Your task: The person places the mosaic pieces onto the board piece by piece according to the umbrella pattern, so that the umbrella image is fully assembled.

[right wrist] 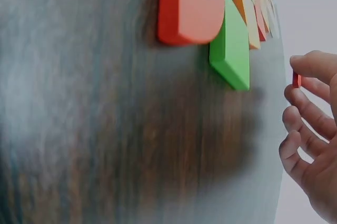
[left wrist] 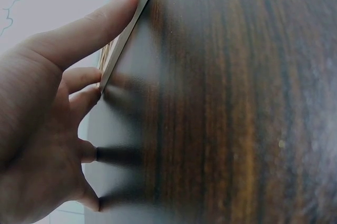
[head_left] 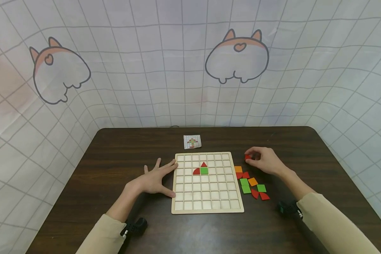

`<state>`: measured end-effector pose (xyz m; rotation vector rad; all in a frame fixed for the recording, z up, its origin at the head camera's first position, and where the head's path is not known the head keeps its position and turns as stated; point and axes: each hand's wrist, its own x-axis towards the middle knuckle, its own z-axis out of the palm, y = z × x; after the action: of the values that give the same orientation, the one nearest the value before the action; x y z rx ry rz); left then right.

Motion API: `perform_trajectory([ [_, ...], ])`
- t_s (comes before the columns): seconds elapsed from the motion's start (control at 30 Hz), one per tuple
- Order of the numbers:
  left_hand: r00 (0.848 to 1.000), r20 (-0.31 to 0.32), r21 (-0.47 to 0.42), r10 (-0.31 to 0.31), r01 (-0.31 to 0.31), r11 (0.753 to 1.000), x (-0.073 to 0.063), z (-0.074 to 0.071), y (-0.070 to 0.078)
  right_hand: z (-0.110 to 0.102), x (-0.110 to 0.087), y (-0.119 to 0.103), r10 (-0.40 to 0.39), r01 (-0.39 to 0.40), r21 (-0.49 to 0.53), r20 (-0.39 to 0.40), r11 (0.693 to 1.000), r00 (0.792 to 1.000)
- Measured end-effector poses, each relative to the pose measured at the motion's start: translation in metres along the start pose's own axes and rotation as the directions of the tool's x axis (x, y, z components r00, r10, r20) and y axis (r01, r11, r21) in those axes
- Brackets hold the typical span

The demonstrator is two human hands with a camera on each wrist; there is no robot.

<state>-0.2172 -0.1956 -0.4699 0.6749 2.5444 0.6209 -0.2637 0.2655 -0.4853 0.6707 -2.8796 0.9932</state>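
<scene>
Currently, the right hand (head_left: 265, 161) pinches a red piece (head_left: 247, 157), its shape hard to tell, at 2 o'clock from the grid board (head_left: 214, 195); the left hand (head_left: 152, 179), fingers spread, touches the board's 9 o'clock edge. Loose coloured pieces (head_left: 246, 189) lie at 3 o'clock.

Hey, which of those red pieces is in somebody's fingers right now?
The red piece pinched by the right hand. The other red pieces lie on the board or on the table beside it, untouched by either hand.
</scene>
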Motion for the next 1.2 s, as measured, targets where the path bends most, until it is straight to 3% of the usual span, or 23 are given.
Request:
perform_trajectory([
  [0.83, 1.0, -0.004, 0.002, -0.004, 0.004, 1.0, 0.0, -0.001, 0.0, 0.027, 0.014, -0.045, -0.101, 0.093, 0.095, 0.082, 0.991, 0.991],
  [1.2, 1.0, -0.011, -0.003, 0.007, -0.007, 1.0, 0.001, 0.0, -0.001, 0.042, 0.02, -0.061, -0.12, 0.111, 0.079, 0.118, 0.991, 0.986],
])
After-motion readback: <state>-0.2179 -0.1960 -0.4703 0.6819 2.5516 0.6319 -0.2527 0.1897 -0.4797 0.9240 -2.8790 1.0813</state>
